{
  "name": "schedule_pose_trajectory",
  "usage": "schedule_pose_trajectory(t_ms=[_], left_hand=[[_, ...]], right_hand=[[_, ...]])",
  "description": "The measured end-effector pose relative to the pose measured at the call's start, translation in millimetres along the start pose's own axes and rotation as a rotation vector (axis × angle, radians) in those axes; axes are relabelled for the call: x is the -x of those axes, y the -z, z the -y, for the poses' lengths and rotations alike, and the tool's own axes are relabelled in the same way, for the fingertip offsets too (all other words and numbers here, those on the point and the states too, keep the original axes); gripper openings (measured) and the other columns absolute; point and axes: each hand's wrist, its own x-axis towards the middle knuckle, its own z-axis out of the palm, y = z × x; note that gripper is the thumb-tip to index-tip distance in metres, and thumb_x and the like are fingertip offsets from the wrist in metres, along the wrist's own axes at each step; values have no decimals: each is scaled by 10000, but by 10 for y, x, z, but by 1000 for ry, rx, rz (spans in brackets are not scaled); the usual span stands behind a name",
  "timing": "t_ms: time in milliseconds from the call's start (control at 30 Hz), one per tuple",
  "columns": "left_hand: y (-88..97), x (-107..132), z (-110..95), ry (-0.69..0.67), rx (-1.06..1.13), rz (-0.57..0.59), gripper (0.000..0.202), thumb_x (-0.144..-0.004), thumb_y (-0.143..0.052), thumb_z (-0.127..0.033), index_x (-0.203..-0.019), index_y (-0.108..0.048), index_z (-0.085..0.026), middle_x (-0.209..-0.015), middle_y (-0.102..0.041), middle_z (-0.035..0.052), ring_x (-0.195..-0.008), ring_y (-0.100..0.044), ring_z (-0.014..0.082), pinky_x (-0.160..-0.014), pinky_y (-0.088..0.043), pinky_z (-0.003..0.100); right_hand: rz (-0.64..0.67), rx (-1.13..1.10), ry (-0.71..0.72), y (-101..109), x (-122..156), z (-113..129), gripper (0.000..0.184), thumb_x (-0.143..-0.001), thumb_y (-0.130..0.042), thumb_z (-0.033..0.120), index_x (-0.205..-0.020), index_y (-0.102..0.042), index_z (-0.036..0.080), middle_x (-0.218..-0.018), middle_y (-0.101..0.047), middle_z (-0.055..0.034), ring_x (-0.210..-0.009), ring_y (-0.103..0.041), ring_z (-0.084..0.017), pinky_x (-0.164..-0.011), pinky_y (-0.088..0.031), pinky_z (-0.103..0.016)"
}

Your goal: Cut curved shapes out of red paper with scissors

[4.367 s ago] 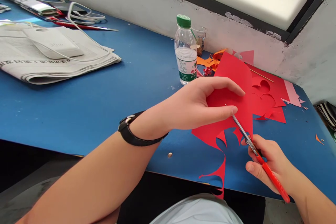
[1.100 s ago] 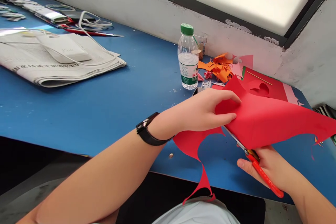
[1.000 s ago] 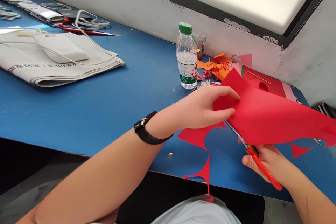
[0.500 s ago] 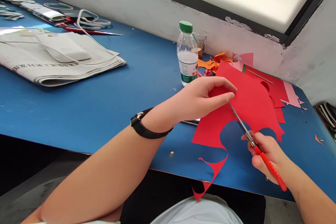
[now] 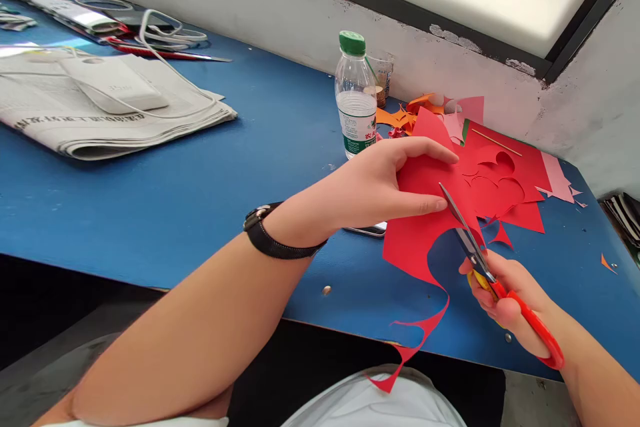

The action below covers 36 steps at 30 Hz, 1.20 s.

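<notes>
Over the table's right side, my left hand (image 5: 383,183) grips a sheet of red paper (image 5: 413,243), thumb in front and fingers partly behind it. A curved notch is cut into the sheet's lower edge, and a thin ragged strip (image 5: 407,351) dangles from it past the table edge. In my right hand (image 5: 517,297) is a pair of scissors (image 5: 536,325) with red and yellow handles. Their blades stand apart at the paper, tips pointing up and left close to my left thumb. Behind lie red paper offcuts (image 5: 525,217) with rounded cut-outs.
A green-capped water bottle (image 5: 356,103) stands just behind my left hand, beside a clear cup (image 5: 384,73). Orange scraps (image 5: 420,105) lie near the wall. A phone (image 5: 367,229) is partly under my left hand. Folded newspaper (image 5: 100,140) carries a white charger (image 5: 120,85) at left.
The scissor blades have opened wider. The red sheet has turned and bent, uncovering red offcuts behind it, and its hanging strip has swung slightly right.
</notes>
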Motion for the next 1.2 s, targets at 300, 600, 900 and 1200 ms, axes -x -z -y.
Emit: schedule_pose_trajectory(t_ms=[300, 600, 900, 1200], left_hand=[[23, 27, 15, -26, 39, 56, 473, -894, -868, -226, -1358, -779, -215, -1427, -805, 95, -1338, -765, 298, -1143, -656, 446], [50, 46, 1, -93, 34, 71, 479, -898, -867, -178, -1368, -783, -208, -1434, -809, 86, -1347, -765, 264, -1139, -666, 379], [27, 41, 4, -84, 32, 59, 473, -894, -881, -195, -1358, -793, -221, -1422, -816, 86, -1334, -774, 290, -1151, -669, 429], [24, 44, -16, -144, 47, 76, 461, -910, -853, -144, -1362, -779, -199, -1409, -826, 80, -1302, -782, 254, -1128, -658, 362]], right_hand=[[49, -10, 35, 2, 46, 14, 816, -853, -587, 1047, -1272, -791, 377, -732, -425, 69, -586, -283, -95, -528, -236, -220], [37, 18, 18, -24, 67, 81, 921, -811, -513, 1110, -1228, -792, 338, -714, -446, 71, -565, -252, -87, -523, -257, -230], [163, -1, -30, 96, 29, -76, 1091, -652, -624, 1159, -1321, -738, 305, -786, -480, 44, -600, -311, -144, -488, -278, -290], [148, -5, -22, 65, 68, -75, 1105, -658, -601, 1165, -1339, -727, 303, -805, -475, 44, -625, -326, -155, -538, -280, -322]])
